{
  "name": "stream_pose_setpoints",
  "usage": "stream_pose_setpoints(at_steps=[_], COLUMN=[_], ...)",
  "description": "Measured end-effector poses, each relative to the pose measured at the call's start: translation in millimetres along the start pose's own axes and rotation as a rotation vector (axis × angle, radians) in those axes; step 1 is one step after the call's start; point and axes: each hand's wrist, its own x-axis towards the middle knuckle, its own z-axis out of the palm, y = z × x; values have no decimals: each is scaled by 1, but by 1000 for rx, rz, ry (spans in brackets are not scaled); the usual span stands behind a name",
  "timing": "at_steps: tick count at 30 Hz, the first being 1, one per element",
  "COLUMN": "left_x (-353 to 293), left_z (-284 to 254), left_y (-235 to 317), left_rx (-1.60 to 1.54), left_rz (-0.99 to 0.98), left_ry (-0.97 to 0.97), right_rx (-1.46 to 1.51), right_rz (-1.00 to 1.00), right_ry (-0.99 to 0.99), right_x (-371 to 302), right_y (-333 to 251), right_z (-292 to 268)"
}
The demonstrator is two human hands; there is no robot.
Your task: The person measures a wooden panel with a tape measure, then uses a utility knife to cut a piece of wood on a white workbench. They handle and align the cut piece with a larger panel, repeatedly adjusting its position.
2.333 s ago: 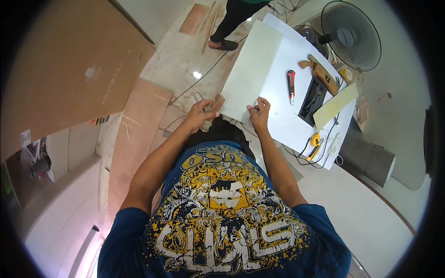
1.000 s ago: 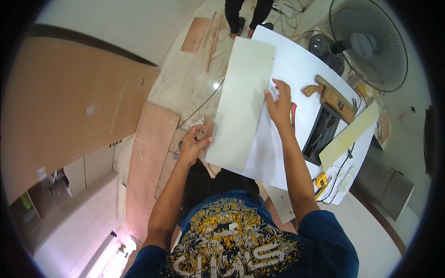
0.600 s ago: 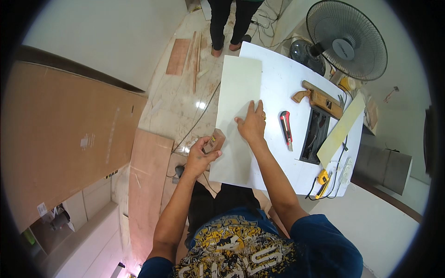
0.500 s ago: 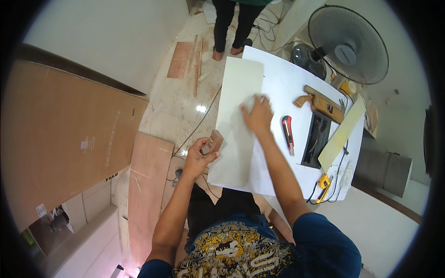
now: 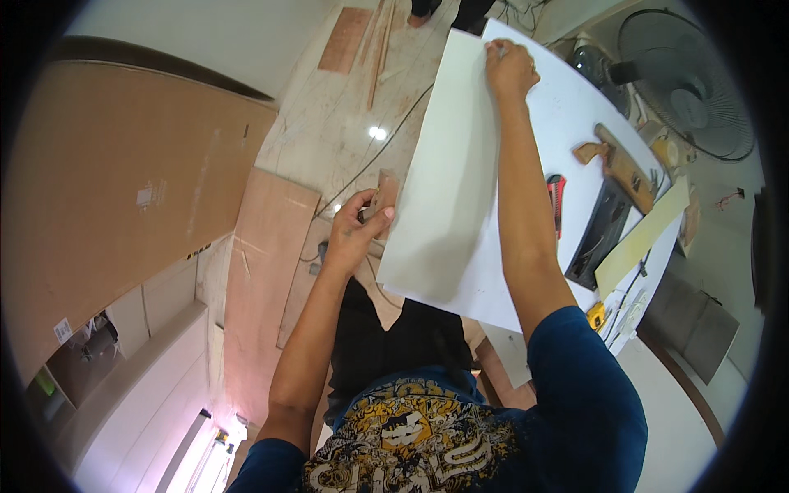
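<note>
A long cream panel (image 5: 448, 148) lies along the left side of the white table (image 5: 567, 115). My left hand (image 5: 355, 230) grips a small brown wooden block (image 5: 385, 197) beside the panel's left edge. With my arm stretched forward, my right hand (image 5: 511, 70) has its fingers curled at the panel's far right corner, closed on its edge. To the right of that forearm lies a red and black utility knife (image 5: 555, 201), partly covered by the arm.
On the table's right are a wooden hand plane (image 5: 626, 177), a black flat tool (image 5: 598, 238), a pale yellow strip (image 5: 645, 238) and a yellow tape measure (image 5: 596, 315). A fan (image 5: 690, 90) stands beyond. A large cardboard sheet (image 5: 123, 205) leans at left; another person's feet (image 5: 419, 18) show ahead.
My right hand has slid from the panel's middle to its far corner, its fingers going from spread to curled. My left hand still holds the block. The view has shifted.
</note>
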Motion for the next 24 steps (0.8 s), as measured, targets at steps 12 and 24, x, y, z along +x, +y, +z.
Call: stream_pose_setpoints(at_steps=[12,24], left_x=[-61,12], left_z=[-22,12], left_y=[-52,-21], left_rx=[368,369], left_rz=[451,586], left_ry=[-35,-22], right_rx=[-12,-100], right_rz=[-156,-71], right_ry=[87,123], right_x=[-22,-12], right_y=[-26,-23], right_z=[-8,7])
